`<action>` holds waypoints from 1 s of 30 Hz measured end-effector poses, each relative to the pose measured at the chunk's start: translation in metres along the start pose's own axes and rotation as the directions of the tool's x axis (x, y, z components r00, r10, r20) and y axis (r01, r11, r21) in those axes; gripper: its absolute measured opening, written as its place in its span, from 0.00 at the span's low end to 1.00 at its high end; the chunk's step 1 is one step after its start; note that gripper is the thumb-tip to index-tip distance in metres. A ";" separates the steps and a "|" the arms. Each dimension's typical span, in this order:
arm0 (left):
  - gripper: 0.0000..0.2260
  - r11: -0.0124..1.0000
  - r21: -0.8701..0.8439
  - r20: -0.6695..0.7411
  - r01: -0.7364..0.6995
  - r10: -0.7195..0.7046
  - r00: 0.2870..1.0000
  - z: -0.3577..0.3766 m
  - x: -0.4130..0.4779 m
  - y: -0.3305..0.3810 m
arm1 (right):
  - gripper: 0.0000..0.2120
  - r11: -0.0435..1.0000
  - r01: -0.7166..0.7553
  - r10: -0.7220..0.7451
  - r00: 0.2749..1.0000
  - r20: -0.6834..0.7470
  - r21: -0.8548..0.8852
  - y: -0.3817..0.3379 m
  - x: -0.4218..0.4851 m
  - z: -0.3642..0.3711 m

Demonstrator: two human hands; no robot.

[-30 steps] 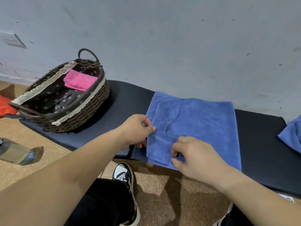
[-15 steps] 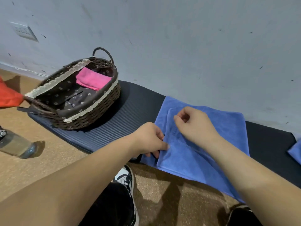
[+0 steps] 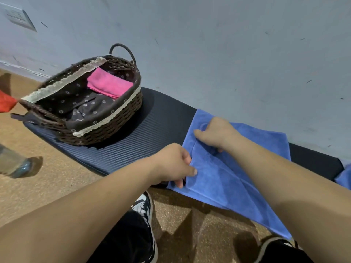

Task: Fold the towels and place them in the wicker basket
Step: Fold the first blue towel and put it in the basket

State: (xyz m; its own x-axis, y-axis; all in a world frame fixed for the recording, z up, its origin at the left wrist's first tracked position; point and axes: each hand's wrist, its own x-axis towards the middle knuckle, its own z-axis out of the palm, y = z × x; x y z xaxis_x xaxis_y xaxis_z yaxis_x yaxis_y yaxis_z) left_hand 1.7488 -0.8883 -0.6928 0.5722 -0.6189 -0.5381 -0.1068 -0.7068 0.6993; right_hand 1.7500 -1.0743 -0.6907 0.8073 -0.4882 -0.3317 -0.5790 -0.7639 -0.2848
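Bare forearms, no sleeves; black trousers (image 3: 123,240); black-and-white sneakers (image 3: 145,207), white soles.

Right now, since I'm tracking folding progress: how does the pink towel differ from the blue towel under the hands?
The pink towel is a small folded stack; the blue towel lies spread wide, only partly folded. The pink towel sits inside the wicker basket; the blue towel lies on the dark mat. Nobody touches the pink towel; the left hand and right hand both grip the blue towel. Both are plain soft cloths.
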 end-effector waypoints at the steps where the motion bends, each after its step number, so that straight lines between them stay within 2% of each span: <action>1: 0.10 1.000 -0.001 0.002 -0.003 0.003 1.000 0.000 -0.002 0.000 | 0.16 1.000 -0.005 0.005 1.000 0.018 -0.001 0.000 -0.002 0.001; 5: 0.09 1.000 -0.025 0.011 -0.002 0.002 1.000 0.002 -0.004 0.001 | 0.12 0.998 -0.014 0.014 1.000 -0.001 0.063 0.003 -0.005 0.004; 7: 0.09 0.999 -0.043 0.011 -0.010 0.010 1.000 0.000 -0.005 0.001 | 0.14 0.993 -0.027 0.031 0.999 -0.032 0.117 0.004 -0.006 0.004; 12: 0.10 0.998 -0.058 0.000 -0.022 0.022 1.000 -0.008 -0.010 0.002 | 0.17 0.951 0.022 0.049 0.975 -0.217 0.310 0.000 -0.008 -0.004; 15: 0.05 0.995 -0.099 0.044 0.013 -0.008 0.999 -0.014 -0.011 0.004 | 0.16 0.955 0.086 0.006 0.952 -0.306 0.284 -0.012 -0.013 -0.009; 17: 0.03 0.994 -0.093 0.057 0.058 -0.052 0.997 -0.018 -0.011 0.002 | 0.17 0.962 0.094 -0.008 0.949 -0.316 0.257 -0.020 -0.014 -0.007; 20: 0.01 0.993 0.004 0.061 0.115 -0.115 0.992 -0.022 -0.011 -0.006 | 0.18 0.951 0.061 0.003 0.978 -0.207 0.302 -0.026 -0.009 0.011; 22: 0.04 0.991 0.066 0.061 0.115 -0.120 0.991 -0.023 -0.011 -0.010 | 0.20 0.949 0.032 0.013 0.990 -0.141 0.312 -0.022 -0.007 0.026; 25: 0.09 0.980 0.170 0.043 0.104 -0.113 0.993 -0.023 -0.008 -0.013 | 0.20 0.960 0.036 0.006 0.989 -0.149 0.277 -0.014 -0.006 0.038; 28: 0.15 0.930 0.355 0.002 0.099 -0.107 0.994 -0.027 -0.005 -0.014 | 0.18 0.916 0.106 -0.054 0.988 -0.143 0.387 -0.010 -0.007 0.035; 30: 0.16 0.889 0.449 -0.028 0.094 -0.091 0.995 -0.029 -0.004 -0.012 | 0.14 0.878 0.145 -0.085 0.985 -0.151 0.455 -0.003 -0.012 0.028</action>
State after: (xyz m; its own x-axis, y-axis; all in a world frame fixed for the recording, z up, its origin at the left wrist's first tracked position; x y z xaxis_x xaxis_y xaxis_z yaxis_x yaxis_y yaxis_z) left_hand 1.7714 -0.8670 -0.6850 0.6017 -0.5423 -0.5864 -0.4062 -0.8399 0.3599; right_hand 1.7387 -1.0541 -0.7114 0.8613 -0.4801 -0.1666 -0.4433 -0.5497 -0.7080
